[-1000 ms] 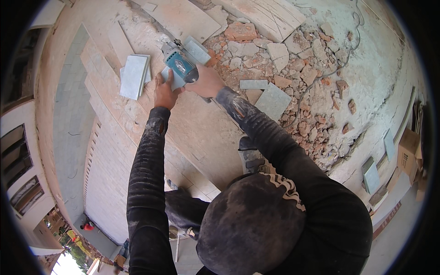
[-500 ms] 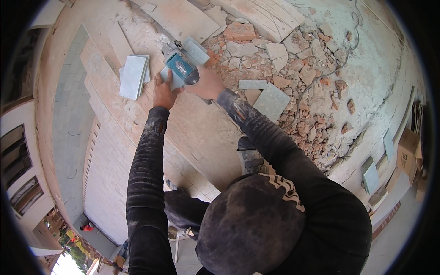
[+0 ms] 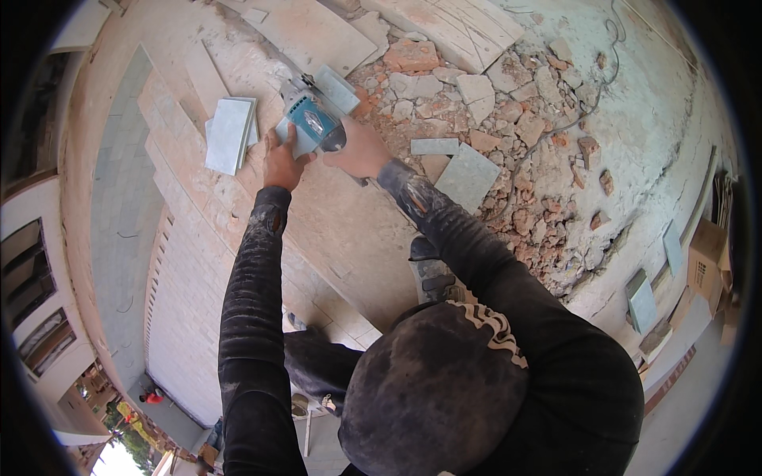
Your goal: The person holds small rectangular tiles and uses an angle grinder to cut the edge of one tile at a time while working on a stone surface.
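A teal and black power cutter (image 3: 313, 119) is gripped from behind by my right hand (image 3: 361, 149). Its metal cutting end points away from me. Beneath it lies a light grey tile, showing as a far part (image 3: 337, 90) past the tool's right side and a near part (image 3: 303, 144) by my left fingers. My left hand (image 3: 282, 165) holds the near part, thumb and fingers at its edge; the fingertips are partly hidden by the tool. A small stack of grey tiles (image 3: 228, 136) rests just left of this hand. The blade's contact with the tile cannot be made out.
Right of my hands lie a tile strip (image 3: 436, 147), a larger cut tile (image 3: 469, 176) and broken rubble (image 3: 524, 119). A grey cable (image 3: 583, 119) winds across the rubble. Boards (image 3: 313, 36) lie ahead. Tiles (image 3: 640, 303) and a cardboard box (image 3: 706, 258) stand far right.
The cutter and my right hand have shifted very slightly nearer to me. My left hand keeps its place on the tile.
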### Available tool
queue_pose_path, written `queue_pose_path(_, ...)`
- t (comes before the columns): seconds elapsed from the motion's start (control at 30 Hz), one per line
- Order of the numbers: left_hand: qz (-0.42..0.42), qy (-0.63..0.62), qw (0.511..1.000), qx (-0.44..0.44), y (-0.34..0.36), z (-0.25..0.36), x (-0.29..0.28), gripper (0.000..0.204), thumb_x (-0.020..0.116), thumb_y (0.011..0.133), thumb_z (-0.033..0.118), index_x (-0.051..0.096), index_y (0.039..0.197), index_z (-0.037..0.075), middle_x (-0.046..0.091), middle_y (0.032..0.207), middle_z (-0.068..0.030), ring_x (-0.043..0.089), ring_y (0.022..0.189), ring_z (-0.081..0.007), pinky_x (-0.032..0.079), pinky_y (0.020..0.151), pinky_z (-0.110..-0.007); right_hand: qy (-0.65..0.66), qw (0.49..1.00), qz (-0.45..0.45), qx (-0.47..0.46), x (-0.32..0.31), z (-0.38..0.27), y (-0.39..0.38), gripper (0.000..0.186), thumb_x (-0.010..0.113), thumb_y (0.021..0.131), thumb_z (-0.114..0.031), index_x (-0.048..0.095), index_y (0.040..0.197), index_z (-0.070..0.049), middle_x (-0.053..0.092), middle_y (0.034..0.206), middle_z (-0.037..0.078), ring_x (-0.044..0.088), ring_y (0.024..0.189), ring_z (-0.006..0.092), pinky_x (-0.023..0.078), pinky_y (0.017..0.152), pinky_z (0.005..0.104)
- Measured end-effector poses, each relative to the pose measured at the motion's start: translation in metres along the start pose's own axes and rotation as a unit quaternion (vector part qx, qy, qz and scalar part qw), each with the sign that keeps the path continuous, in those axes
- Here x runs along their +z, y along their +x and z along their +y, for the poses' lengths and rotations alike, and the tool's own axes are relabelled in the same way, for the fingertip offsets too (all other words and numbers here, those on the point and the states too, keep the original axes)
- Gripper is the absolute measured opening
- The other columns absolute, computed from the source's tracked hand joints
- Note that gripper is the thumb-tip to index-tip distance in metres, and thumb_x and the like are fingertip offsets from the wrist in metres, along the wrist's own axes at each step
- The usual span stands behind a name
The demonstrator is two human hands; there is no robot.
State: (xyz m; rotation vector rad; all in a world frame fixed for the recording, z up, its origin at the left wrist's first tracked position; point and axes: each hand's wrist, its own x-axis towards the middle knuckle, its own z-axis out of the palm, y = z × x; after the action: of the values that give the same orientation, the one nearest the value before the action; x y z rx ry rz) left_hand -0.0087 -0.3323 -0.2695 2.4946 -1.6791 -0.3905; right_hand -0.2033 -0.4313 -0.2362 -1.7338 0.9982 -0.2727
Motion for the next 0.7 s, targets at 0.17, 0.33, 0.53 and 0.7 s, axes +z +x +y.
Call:
queue_pose_path(0.17,0.0,-0.001,1.0,0.001,0.0,-0.001,0.0,0.085,0.082,0.074,0.033,0.044,0.146,0.008,0.032,0.144,-0.0364,0.036,0.133,-0.0556,0.041,0.107,-0.049,-0.003,1.0,-0.002,-0.007,-0.001,0.0,-0.004,0.055,0.075,0.067,-0.034,0.056,0.101,0.004,0.066,0.091,0.024,0.066,0.087,0.0387,0.052,0.076,0.0436)
queue_pose_path(0.33,-0.005,-0.005,1.0,-0.002,0.001,0.0,0.0,0.086,0.082,0.074,0.033,0.044,0.146,0.007,0.033,0.143,-0.0363,0.037,0.133,-0.0544,0.041,0.107,-0.049,-0.004,1.0,-0.005,-0.01,-0.002,0.005,-0.004,0.054,0.074,0.067,-0.034,0.055,0.1,0.005,0.065,0.092,0.025,0.065,0.088,0.0393,0.051,0.076,0.0442)
queue_pose_path(0.53,-0.011,-0.008,1.0,-0.002,0.001,0.0,-0.001,0.086,0.082,0.074,0.033,0.043,0.146,0.007,0.033,0.143,-0.0363,0.037,0.132,-0.0539,0.041,0.106,-0.049,0.004,1.0,-0.005,-0.006,-0.002,0.008,-0.01,0.057,0.074,0.067,-0.034,0.054,0.104,0.005,0.064,0.092,0.025,0.064,0.089,0.0389,0.05,0.077,0.044)
queue_pose_path(0.7,-0.011,0.0,1.0,-0.002,0.001,-0.003,0.0,0.087,0.082,0.074,0.034,0.041,0.147,0.008,0.033,0.144,-0.036,0.036,0.134,-0.054,0.042,0.106,-0.049,0.004,0.999,-0.033,0.014,-0.007,0.003,-0.015,0.062,0.074,0.067,-0.033,0.054,0.111,0.006,0.064,0.096,0.024,0.064,0.091,0.0381,0.05,0.079,0.0436)
